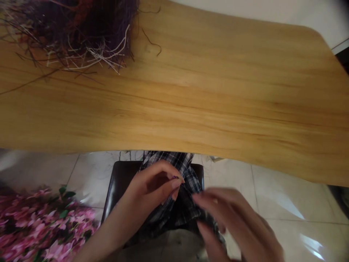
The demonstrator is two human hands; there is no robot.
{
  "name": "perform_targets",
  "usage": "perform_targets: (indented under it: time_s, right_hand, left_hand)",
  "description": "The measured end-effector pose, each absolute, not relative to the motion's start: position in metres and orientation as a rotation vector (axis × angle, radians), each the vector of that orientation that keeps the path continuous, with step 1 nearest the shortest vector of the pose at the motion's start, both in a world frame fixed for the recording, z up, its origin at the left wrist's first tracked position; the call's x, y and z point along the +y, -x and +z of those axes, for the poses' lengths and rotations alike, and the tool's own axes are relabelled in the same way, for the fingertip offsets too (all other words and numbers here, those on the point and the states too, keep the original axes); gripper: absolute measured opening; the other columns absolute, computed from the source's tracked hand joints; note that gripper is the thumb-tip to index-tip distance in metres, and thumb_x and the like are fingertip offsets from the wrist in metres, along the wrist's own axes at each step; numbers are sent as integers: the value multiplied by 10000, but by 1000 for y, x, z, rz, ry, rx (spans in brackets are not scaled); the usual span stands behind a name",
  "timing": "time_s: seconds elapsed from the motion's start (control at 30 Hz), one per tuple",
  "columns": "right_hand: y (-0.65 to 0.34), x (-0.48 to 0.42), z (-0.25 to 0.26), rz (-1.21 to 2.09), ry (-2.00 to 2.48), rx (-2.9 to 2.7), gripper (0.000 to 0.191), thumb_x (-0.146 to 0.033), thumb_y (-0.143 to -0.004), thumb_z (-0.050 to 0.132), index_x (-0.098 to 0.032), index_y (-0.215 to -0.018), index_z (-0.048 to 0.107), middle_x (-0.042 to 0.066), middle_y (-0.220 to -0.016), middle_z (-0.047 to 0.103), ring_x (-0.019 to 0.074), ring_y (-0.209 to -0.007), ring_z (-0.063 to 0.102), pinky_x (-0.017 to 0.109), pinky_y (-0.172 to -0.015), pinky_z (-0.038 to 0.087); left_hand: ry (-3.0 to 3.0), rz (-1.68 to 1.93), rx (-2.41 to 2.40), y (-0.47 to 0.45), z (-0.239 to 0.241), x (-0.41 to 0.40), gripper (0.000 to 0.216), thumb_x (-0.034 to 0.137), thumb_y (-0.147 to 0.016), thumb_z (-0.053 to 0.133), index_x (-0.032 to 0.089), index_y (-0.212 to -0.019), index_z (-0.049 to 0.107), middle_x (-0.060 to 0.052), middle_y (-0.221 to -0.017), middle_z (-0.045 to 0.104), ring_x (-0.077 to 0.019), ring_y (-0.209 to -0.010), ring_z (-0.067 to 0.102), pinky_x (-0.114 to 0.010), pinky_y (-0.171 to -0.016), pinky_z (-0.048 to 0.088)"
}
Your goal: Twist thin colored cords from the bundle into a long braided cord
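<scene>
In the head view we see the left hand [155, 189], fingertips pinched together over the plaid cloth [174, 163] on a dark seat [120, 182], below the wooden table [204, 94] edge. The right hand [234, 222] is blurred beside it, so we cannot tell its grip. Purple straw [76, 32] lies on the table and pink flowers [32, 225] on the floor.

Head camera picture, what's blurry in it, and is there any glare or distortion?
In the head view, the right hand is smeared by motion blur while the left hand is sharper; white glare streaks lie on the glossy floor tiles at lower right; the wooden table has bowed edges, a wide-angle distortion; the top right corner darkens.
</scene>
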State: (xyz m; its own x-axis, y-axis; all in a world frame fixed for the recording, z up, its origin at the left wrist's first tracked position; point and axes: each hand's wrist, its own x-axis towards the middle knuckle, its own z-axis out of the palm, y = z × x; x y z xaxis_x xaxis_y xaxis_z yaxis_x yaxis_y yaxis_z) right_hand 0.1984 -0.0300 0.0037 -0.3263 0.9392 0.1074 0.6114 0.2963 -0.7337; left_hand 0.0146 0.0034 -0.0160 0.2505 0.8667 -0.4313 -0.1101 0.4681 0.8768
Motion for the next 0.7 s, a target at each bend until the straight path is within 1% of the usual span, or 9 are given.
perform_targets:
  time_s: [0.03, 0.1, 0.17, 0.27, 0.37, 0.5, 0.6, 0.7]
  right_hand:
    - [-195, -18, 4, 891, 1358, -2014, 240, -188, -845, 573, -233, -1080, 594, 38, -866, 667, 138, -597, 607, 259, -529, 514]
    - [-186, 1, 4, 1044, 1397, -1899, 136, -175, -831, 588, -235, -950, 615, -22, -720, 640, 98, -509, 559, 221, -484, 479]
    - [-179, 11, 1, 1156, 1465, -1785, 75, -178, -837, 587, -242, -835, 626, -51, -648, 624, 89, -516, 559, 199, -484, 462]
    - [-173, 12, -2, 1234, 1474, -1698, 108, -184, -847, 580, -245, -776, 633, -60, -646, 641, 86, -557, 584, 183, -513, 463]
    - [-170, 8, -4, 1086, 1457, -1737, 114, -162, -848, 569, -223, -773, 630, -49, -645, 632, 82, -551, 582, 182, -513, 446]
    - [-168, 4, -7, 807, 1395, -1867, 125, -107, -848, 538, -188, -799, 621, -19, -663, 616, 94, -575, 594, 203, -517, 423]
    - [-166, 2, -10, 729, 1386, -1876, 122, -89, -846, 543, -178, -828, 625, -14, -672, 616, 91, -565, 578, 207, -529, 422]
    - [-166, 1, -11, 757, 1397, -1843, 103, -111, -844, 562, -186, -838, 633, -18, -662, 619, 88, -538, 564, 208, -505, 411]
  left_hand:
    - [-842, 778, 1106, -15, -16, 4, 89, 286, -877, 602, 210, -831, 608, 58, -638, 541, -44, -551, 441, -140, -455, 309]
    - [-829, 777, 1110, -15, -16, 4, 112, 313, -872, 606, 212, -824, 606, 62, -628, 532, -45, -547, 445, -136, -456, 323]
    - [-817, 788, 1140, -15, -16, 4, 120, 334, -866, 609, 219, -830, 602, 69, -614, 522, -44, -526, 439, -132, -449, 331]
    - [-835, 810, 1178, -14, -17, 4, 111, 339, -864, 607, 229, -854, 601, 73, -604, 519, -45, -503, 432, -132, -437, 333]
    - [-867, 842, 1212, -15, -16, 4, 103, 330, -852, 614, 233, -878, 595, 63, -662, 552, -56, -535, 469, -142, -462, 366]
    - [-970, 820, 1352, -18, -14, 3, 116, 320, -814, 638, 220, -838, 585, 34, -761, 596, -112, -694, 559, -192, -600, 451]
    - [-1059, 789, 1398, -19, -12, 5, 78, 284, -820, 606, 209, -801, 595, 29, -745, 603, -124, -697, 566, -208, -613, 456]
    - [-1112, 779, 1399, -18, -10, 8, 59, 233, -819, 576, 204, -775, 600, 30, -728, 613, -116, -662, 562, -203, -598, 452]
